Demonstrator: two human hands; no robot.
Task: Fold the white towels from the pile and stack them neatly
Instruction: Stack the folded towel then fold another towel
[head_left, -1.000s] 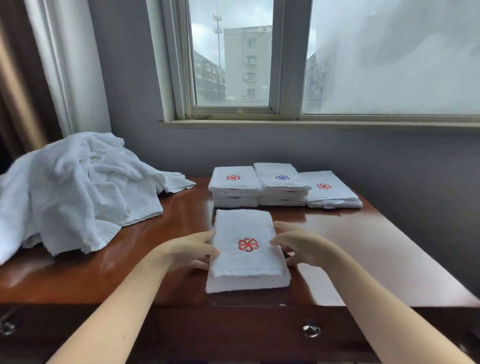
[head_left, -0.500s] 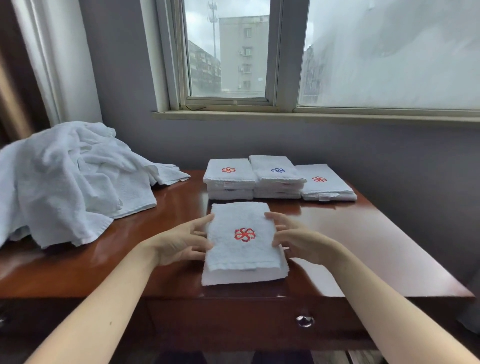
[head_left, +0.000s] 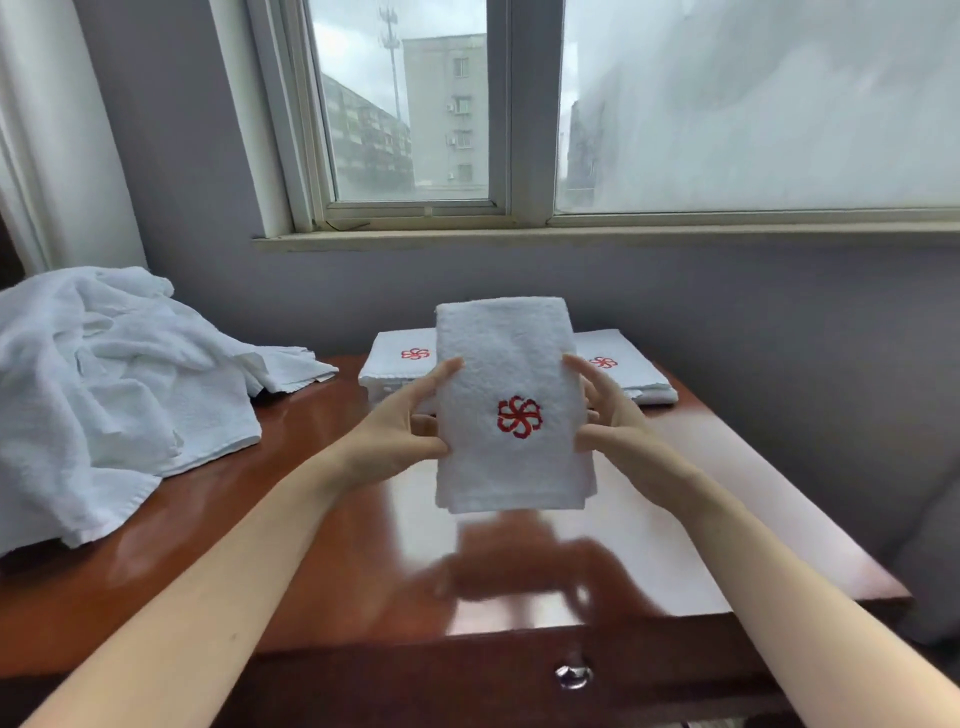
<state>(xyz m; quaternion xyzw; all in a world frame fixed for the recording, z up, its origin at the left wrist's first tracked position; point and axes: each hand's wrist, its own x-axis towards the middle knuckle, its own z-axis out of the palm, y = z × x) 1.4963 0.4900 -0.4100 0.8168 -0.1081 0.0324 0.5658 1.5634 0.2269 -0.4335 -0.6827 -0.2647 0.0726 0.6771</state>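
A folded white towel (head_left: 511, 364) with a red flower logo is held up in the air above the table. My left hand (head_left: 402, 428) grips its left edge, and my right hand (head_left: 610, 421) grips its right edge. Behind it at the table's back stand stacks of folded towels: the left stack (head_left: 397, 358) and the right stack (head_left: 621, 366) show red logos, while the middle stack is hidden behind the lifted towel. The loose pile of unfolded white towels (head_left: 104, 384) lies on the table's left side.
The glossy brown wooden table (head_left: 519, 571) has a drawer with a metal knob (head_left: 573, 674) at its front. A grey wall and a window sill (head_left: 571, 236) rise right behind the stacks. A curtain (head_left: 57, 156) hangs at the left.
The folded towel lay flat on the table between my hands; both hands have now lifted it up and forward, towards the stacks at the back.
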